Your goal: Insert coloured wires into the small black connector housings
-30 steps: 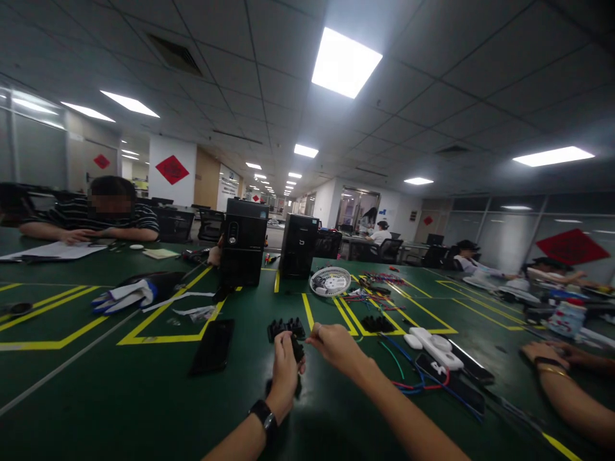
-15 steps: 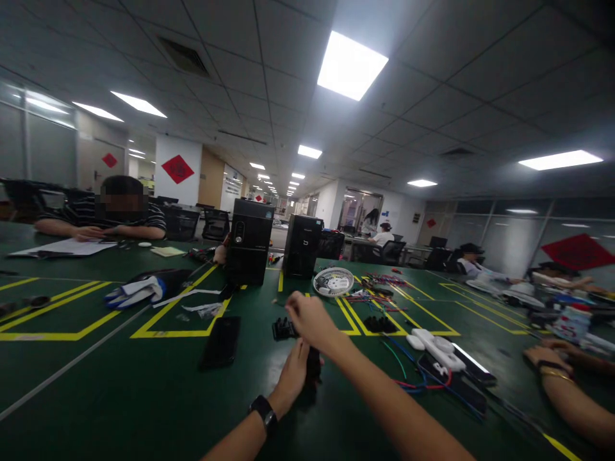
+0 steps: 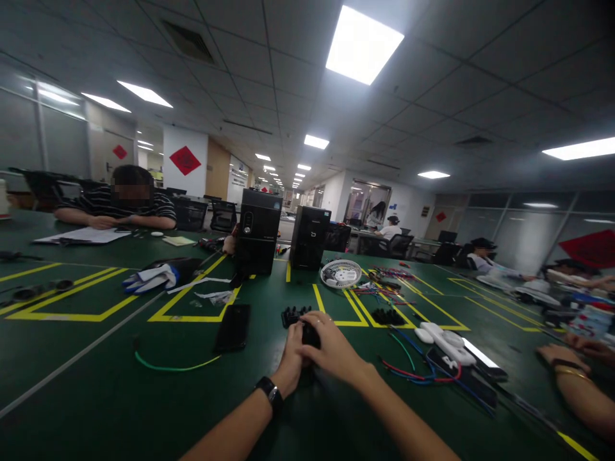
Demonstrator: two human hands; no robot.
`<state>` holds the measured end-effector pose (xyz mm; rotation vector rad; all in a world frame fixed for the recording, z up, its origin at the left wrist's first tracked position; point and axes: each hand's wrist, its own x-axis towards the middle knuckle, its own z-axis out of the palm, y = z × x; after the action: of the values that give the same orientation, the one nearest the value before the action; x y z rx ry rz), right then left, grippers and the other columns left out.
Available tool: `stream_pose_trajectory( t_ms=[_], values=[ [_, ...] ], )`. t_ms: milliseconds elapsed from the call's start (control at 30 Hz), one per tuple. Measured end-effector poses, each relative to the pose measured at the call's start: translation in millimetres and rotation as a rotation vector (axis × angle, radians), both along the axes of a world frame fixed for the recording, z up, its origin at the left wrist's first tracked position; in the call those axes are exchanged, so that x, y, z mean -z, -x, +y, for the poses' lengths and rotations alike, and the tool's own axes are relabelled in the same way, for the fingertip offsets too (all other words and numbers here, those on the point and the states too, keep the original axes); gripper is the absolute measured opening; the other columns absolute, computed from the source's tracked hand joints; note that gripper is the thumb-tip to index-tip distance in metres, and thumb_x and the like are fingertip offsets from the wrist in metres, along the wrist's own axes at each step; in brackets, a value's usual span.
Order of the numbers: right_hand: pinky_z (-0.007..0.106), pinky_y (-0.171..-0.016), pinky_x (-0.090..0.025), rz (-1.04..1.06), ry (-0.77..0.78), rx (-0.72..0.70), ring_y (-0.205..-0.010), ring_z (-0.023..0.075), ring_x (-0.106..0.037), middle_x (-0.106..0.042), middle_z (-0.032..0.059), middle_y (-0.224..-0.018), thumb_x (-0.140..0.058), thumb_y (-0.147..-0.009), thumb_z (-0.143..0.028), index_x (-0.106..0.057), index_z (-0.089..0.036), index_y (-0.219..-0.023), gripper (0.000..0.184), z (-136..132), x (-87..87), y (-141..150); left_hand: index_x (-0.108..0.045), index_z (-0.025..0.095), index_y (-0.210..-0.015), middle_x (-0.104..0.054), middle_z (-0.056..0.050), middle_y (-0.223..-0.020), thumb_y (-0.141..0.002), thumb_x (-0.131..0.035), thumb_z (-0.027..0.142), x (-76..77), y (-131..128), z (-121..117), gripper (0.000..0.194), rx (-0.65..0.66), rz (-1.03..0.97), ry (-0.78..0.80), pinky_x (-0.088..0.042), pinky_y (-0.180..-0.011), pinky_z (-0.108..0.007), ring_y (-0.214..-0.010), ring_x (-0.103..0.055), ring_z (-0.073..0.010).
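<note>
Both my hands meet over a small black part [image 3: 310, 334] just in front of me on the green table [image 3: 96, 397]. My left hand [image 3: 292, 356], with a black watch on the wrist, curls around the part from below. My right hand [image 3: 332, 349] closes over it from the right, fingers bent. Just beyond them lies a cluster of small black connectors [image 3: 290, 315].
A flat black panel [image 3: 233, 327] and a green wire [image 3: 173, 367] lie to the left. Two black boxes [image 3: 259, 240] stand behind, with a white fan grille [image 3: 341, 274]. Red and blue wires [image 3: 423, 374] and white pieces [image 3: 442, 336] lie right. Another person's forearm [image 3: 581, 387] rests far right.
My right hand has come back down from above the connectors and closed onto the black part with my left hand. The camera has shifted, bringing a green wire into view.
</note>
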<state>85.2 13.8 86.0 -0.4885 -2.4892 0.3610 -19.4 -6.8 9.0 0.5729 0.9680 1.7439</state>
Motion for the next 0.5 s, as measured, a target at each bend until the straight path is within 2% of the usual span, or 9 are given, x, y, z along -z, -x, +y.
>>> stream_pose_trajectory(
  t_ms=[67, 167, 267, 367, 500],
  values=[
    [0.039, -0.1, -0.037, -0.038, 0.065, -0.046, -0.117, 0.0232, -0.047, -0.051, 0.009, -0.125, -0.072, -0.072, -0.021, -0.049, -0.023, -0.127, 0.059, 18, 11.4, -23, -0.045, 0.023, -0.114, -0.059, 0.0, -0.077, -0.081, -0.05, 0.056, 1.6, -1, 2, 0.047, -0.025, 0.072, 0.064, -0.04, -0.047, -0.02, -0.061, -0.059, -0.0131],
    [0.038, -0.1, -0.036, -0.07, 0.058, -0.096, -0.117, 0.0227, -0.047, -0.052, 0.0077, -0.124, -0.069, -0.071, -0.016, -0.048, -0.025, -0.127, 0.06, 45, 21.1, -37, -0.036, 0.026, -0.117, -0.056, 0.002, -0.072, -0.081, -0.044, 0.062, 0.3, -3, 3, 0.051, -0.011, 0.157, 0.095, -0.031, -0.039, -0.017, -0.044, -0.052, -0.0088],
    [0.039, -0.102, -0.033, -0.104, 0.023, 0.019, -0.117, 0.0236, -0.047, -0.053, 0.0087, -0.124, -0.065, -0.069, -0.013, -0.051, -0.022, -0.124, 0.057, 84, 24.9, -39, -0.026, 0.028, -0.118, -0.053, 0.005, -0.067, -0.082, -0.035, 0.067, -4.1, -5, 2, 0.054, -0.019, 0.189, 0.09, -0.025, -0.035, -0.017, -0.036, -0.047, -0.0081],
    [0.041, -0.101, -0.033, -0.182, 0.038, 0.166, -0.115, 0.026, -0.049, -0.055, 0.0129, -0.122, -0.06, -0.064, -0.006, -0.053, -0.015, -0.122, 0.059, 128, 31.3, -36, -0.027, 0.028, -0.114, -0.044, 0.01, -0.055, -0.081, -0.03, 0.069, -6.9, -8, 1, 0.053, -0.033, 0.248, 0.092, -0.022, -0.032, -0.015, -0.031, -0.036, -0.0065],
    [0.04, -0.098, -0.036, -0.227, 0.054, 0.195, -0.112, 0.0277, -0.051, -0.056, 0.0158, -0.12, -0.058, -0.059, -0.004, -0.052, -0.012, -0.124, 0.066, 159, 45.1, -22, -0.03, 0.029, -0.112, -0.036, 0.012, -0.053, -0.08, -0.029, 0.071, -6.1, -12, 3, 0.053, -0.017, 0.292, 0.069, -0.02, -0.032, -0.015, -0.031, -0.029, -0.0052]
  ],
)
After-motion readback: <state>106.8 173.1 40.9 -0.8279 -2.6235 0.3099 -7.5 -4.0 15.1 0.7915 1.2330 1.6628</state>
